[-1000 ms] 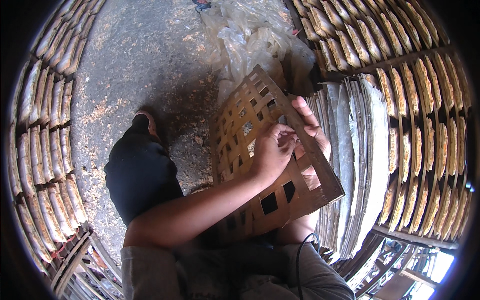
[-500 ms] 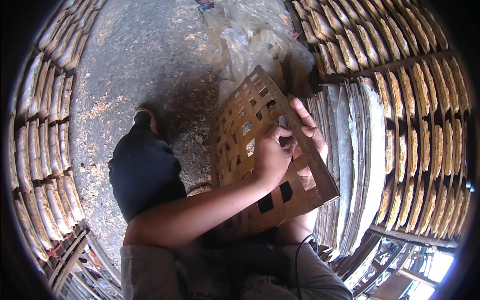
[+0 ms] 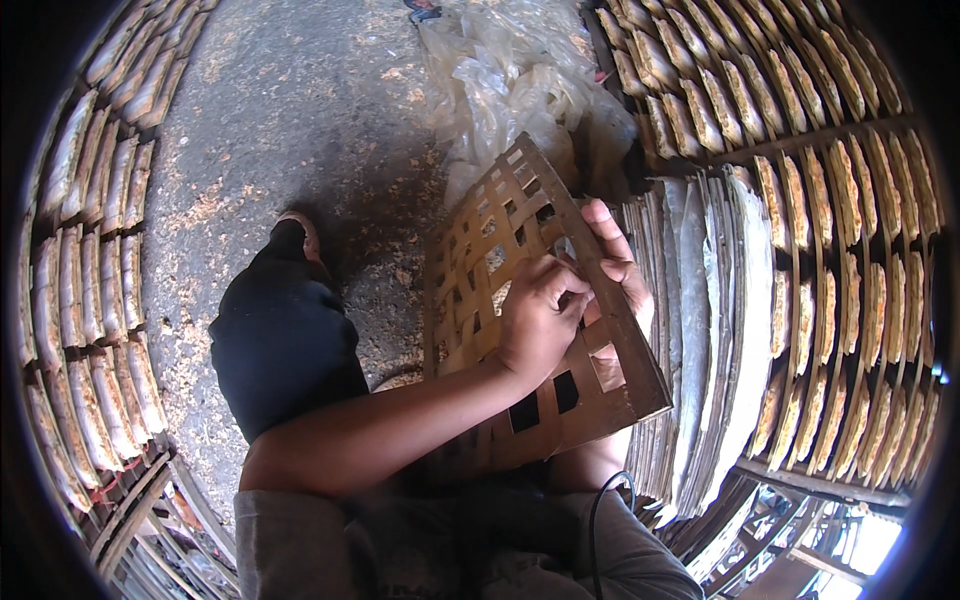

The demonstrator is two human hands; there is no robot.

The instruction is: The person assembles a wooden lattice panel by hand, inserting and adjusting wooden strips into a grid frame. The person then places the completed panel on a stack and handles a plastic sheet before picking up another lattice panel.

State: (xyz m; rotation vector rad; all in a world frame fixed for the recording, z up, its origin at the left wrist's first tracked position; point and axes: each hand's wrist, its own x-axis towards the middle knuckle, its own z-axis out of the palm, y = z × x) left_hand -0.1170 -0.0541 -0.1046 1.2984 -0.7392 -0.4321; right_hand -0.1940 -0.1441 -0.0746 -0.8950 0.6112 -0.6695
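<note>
A flat woven bamboo tray [image 3: 470,262], brown with square gaps and a wooden rim, stands tilted before my lap. My right hand [image 3: 622,262] is closed around its right rim, supporting it from behind; parts of the palm show through the gaps. Across the front face reaches my left hand [image 3: 540,315], its fingers bent into a pinch against the slats near that rim. What lies between those fingertips is hidden. My left knee [image 3: 285,340], in dark cloth, is beside the tray.
A stack of thin grey sheets [image 3: 690,330] stands on edge at the right. Racks of trays bearing pale slabs rise on the right [image 3: 830,290] and left [image 3: 90,290]. Crumpled clear plastic sheeting [image 3: 510,80] lies ahead on the crumb-strewn grey floor [image 3: 240,130].
The left hand has shifted slightly left and up, still pinched at the slats. The tray's lower right corner has dipped a little leftward and down. The right hand keeps its hold.
</note>
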